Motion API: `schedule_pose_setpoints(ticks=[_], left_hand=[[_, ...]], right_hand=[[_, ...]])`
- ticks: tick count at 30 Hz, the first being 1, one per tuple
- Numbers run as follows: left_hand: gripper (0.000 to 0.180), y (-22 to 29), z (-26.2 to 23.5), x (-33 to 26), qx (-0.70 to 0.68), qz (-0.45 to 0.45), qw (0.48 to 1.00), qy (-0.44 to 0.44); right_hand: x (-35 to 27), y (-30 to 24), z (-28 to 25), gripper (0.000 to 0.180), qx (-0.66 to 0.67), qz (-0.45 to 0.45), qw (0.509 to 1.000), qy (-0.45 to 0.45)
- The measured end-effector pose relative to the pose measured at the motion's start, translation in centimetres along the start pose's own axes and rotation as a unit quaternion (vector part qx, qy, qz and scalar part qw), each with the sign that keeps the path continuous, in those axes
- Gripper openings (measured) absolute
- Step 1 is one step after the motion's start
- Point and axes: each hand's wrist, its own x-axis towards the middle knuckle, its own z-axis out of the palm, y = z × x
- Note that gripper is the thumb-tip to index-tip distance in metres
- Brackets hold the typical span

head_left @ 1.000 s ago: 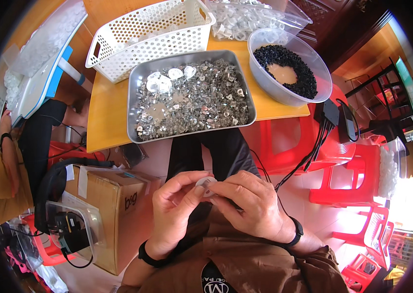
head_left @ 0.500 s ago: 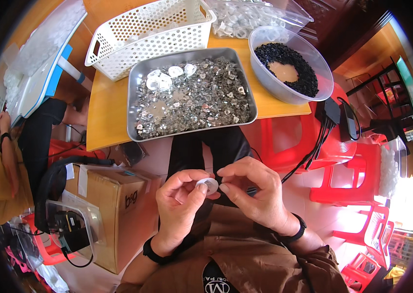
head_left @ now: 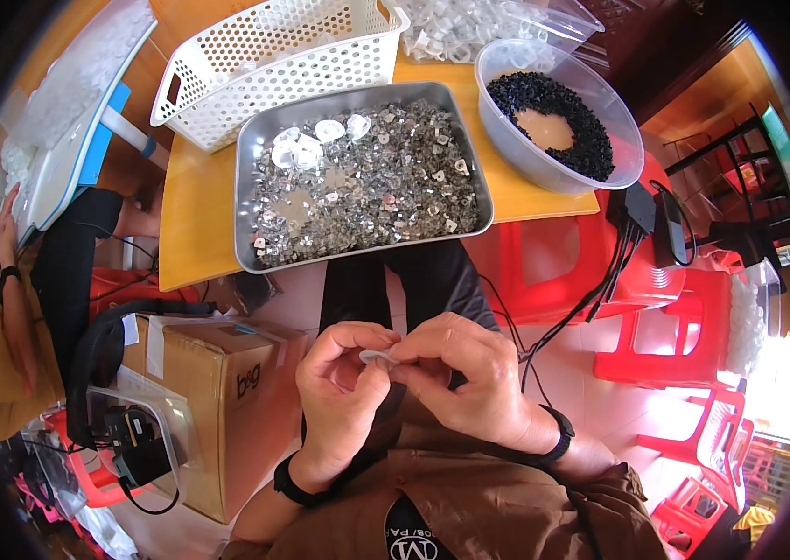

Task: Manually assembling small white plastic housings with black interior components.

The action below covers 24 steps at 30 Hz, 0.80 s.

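Above my lap, my left hand [head_left: 343, 387] pinches a small round white plastic piece [head_left: 378, 356] between thumb and fingers. My right hand [head_left: 469, 373] is closed in a pinch at the right edge of that piece, its thumb and forefinger meeting there. Whether a smaller part sits between the right fingertips is hidden. Beyond my hands, a metal tray [head_left: 367, 250] holds many small shiny metal parts, with several white round pieces [head_left: 298, 149] lying at its far left.
A white perforated basket [head_left: 287, 89] and a clear bowl [head_left: 633, 154] of small black parts stand on the wooden table [head_left: 191, 219]. A cardboard box [head_left: 217, 411] is at left, red stools [head_left: 665, 341] at right. Another person's arm [head_left: 12, 308] shows far left.
My right hand has moved left until its fingertips meet the white piece. The piece has tilted from face-up to nearly edge-on. The view has shifted slightly.
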Motion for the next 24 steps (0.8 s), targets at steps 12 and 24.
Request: schedule_pose_setpoints(ticks=[12, 24], left_hand=[[0.017, -0.3, -0.4, 0.2, 0.022, -0.028, 0.999, 0.0], [0.031, 0.9, -0.4, 0.0, -0.036, -0.124, 0.989, -0.074]], right_hand=[[0.0, 0.6, 0.4, 0.018, 0.04, 0.066, 0.997, 0.003], [0.2, 1.3, -1.8, 0.02, -0.005, 0.056, 0.998, 0.001]])
